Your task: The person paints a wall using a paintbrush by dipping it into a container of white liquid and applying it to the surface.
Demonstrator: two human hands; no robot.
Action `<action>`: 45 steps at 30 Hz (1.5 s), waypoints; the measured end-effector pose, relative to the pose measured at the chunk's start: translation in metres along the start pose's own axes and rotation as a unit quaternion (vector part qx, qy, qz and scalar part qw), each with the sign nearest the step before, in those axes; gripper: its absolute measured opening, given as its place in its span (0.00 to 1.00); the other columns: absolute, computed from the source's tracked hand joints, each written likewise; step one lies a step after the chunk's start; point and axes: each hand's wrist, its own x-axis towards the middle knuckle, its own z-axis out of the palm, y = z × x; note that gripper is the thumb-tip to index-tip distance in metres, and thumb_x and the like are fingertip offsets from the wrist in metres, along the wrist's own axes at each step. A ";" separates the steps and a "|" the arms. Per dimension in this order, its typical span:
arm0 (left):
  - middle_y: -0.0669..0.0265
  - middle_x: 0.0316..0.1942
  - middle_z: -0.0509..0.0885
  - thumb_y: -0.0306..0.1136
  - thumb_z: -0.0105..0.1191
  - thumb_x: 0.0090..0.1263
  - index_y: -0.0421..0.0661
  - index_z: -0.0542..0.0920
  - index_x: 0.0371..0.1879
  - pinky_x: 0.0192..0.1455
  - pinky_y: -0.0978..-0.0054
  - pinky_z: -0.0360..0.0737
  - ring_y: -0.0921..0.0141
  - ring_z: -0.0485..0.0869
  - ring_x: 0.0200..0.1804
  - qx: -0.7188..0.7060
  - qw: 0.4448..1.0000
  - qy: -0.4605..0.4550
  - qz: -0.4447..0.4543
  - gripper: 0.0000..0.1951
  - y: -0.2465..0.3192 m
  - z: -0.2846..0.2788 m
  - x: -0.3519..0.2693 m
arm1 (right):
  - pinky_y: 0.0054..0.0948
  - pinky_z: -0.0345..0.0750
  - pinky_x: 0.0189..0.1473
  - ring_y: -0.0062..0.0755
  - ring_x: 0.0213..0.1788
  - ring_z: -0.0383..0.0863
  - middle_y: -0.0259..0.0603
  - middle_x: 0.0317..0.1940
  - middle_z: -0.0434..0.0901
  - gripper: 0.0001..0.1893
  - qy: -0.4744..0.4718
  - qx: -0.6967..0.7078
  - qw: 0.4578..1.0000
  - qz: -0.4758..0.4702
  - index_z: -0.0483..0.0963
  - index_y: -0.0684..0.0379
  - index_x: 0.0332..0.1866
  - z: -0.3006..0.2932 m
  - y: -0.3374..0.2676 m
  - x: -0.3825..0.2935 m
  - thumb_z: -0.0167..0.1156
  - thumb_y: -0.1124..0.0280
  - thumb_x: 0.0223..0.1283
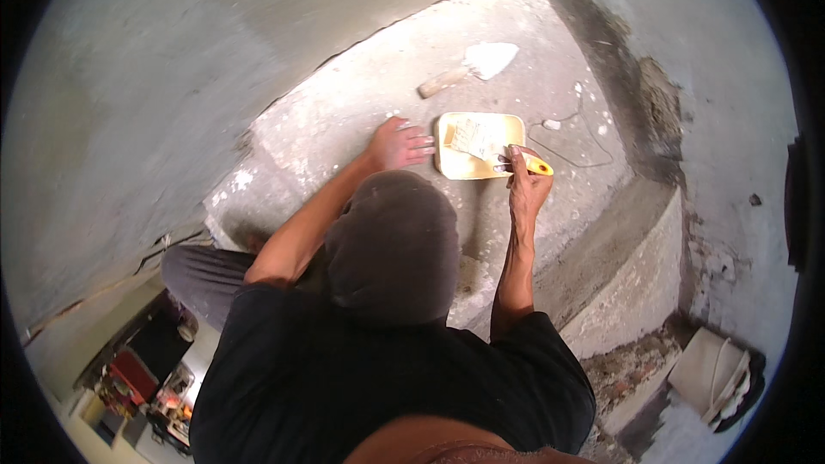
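My right hand (530,190) grips the yellow handle of a flat hand tool (474,135). The tool's wide head is coated in whitish material; whether it is a putty knife or a brush, I cannot tell. That head rests over a shallow pale-yellow plastic tray (451,171) on the concrete floor. To the tray's left is my left hand (399,145), fingers spread and dusted white, holding nothing. The fingertips come close to the tray's left rim; contact is unclear. Beyond the tray lies a trowel (493,59) with a wooden handle and a whitened blade.
A thin loop of wire (590,164) and small white lumps (552,124) lie right of the tray. Plastered walls (161,58) rise at left and right. A concrete ledge (619,270) stands at my right, with a bucket (706,367) lower down. My grey-trousered knee (393,245) is in front.
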 end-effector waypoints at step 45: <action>0.52 0.46 0.84 0.42 0.52 0.62 0.44 0.83 0.45 0.56 0.63 0.76 0.55 0.81 0.52 0.583 0.722 0.355 0.116 0.18 0.005 -0.165 -0.245 | 0.20 0.79 0.29 0.22 0.29 0.84 0.39 0.30 0.86 0.09 -0.311 0.296 0.815 -0.388 0.82 0.68 0.41 0.268 -0.249 -0.029 0.69 0.77 0.57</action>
